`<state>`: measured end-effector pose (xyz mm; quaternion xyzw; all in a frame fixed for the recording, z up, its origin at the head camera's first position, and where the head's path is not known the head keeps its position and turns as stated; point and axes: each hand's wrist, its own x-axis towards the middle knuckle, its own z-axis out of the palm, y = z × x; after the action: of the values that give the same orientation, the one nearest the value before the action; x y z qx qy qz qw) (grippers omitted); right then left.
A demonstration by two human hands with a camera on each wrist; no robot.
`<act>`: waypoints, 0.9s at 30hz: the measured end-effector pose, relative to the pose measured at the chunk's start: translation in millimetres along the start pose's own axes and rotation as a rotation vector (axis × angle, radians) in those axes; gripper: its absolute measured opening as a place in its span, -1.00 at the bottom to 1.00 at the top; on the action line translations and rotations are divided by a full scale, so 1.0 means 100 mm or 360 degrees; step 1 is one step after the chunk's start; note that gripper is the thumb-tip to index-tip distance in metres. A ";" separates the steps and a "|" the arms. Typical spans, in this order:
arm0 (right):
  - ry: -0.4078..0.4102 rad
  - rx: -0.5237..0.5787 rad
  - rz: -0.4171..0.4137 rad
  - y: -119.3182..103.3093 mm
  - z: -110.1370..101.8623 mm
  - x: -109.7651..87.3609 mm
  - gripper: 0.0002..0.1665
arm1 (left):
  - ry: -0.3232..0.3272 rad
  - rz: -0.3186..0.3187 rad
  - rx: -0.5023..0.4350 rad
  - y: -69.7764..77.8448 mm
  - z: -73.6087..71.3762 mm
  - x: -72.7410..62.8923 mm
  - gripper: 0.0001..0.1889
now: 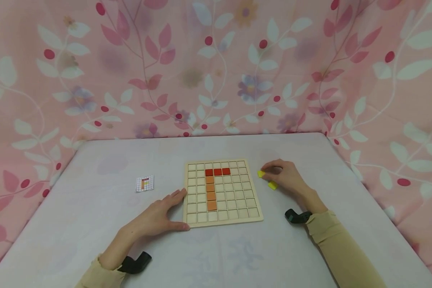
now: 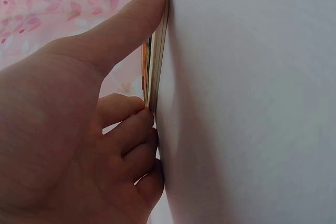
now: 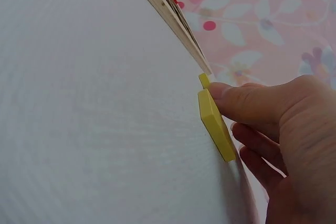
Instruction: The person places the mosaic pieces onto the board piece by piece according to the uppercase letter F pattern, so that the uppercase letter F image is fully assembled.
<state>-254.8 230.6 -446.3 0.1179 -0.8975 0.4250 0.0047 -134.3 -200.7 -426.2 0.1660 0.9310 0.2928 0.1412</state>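
Note:
A square wooden grid board (image 1: pixel 237 196) lies on the table. Red tiles (image 1: pixel 217 172) form a short row near its far side, and a column of orange tiles (image 1: pixel 211 196) runs down toward me from the row's left end. My left hand (image 1: pixel 155 216) touches the board's left edge, fingers extended along the side and thumb at the near corner. Right of the board, my right hand (image 1: pixel 286 176) pinches a yellow tile (image 1: pixel 261 174) between thumb and index finger, low over the table. Another yellow tile (image 3: pixel 215 124) lies below that thumb, on the cloth.
Left of the board is a small card (image 1: pixel 145 184) printed with a coloured grid pattern. A pale cloth covers the table (image 1: pixel 108 224). Floral fabric (image 1: pixel 216 80) hangs behind it and at both sides. Each wrist wears a black device (image 1: pixel 298 216).

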 end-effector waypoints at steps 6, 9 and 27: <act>0.0005 0.0006 -0.0050 0.04 0.02 0.00 -0.68 | 0.0005 0.0011 0.0004 0.01 0.00 0.00 0.13; 0.0012 -0.0010 -0.0078 0.04 0.01 -0.01 -0.68 | 0.0008 0.0016 0.0004 0.01 0.00 0.00 0.13; 0.0064 -0.0045 -0.0094 0.05 0.02 0.00 -0.71 | 0.0008 0.0020 0.0017 0.01 0.00 0.00 0.13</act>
<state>-255.3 231.8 -451.1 0.1356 -0.8992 0.4143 0.0371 -133.8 -200.3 -425.2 0.1719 0.9318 0.2893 0.1361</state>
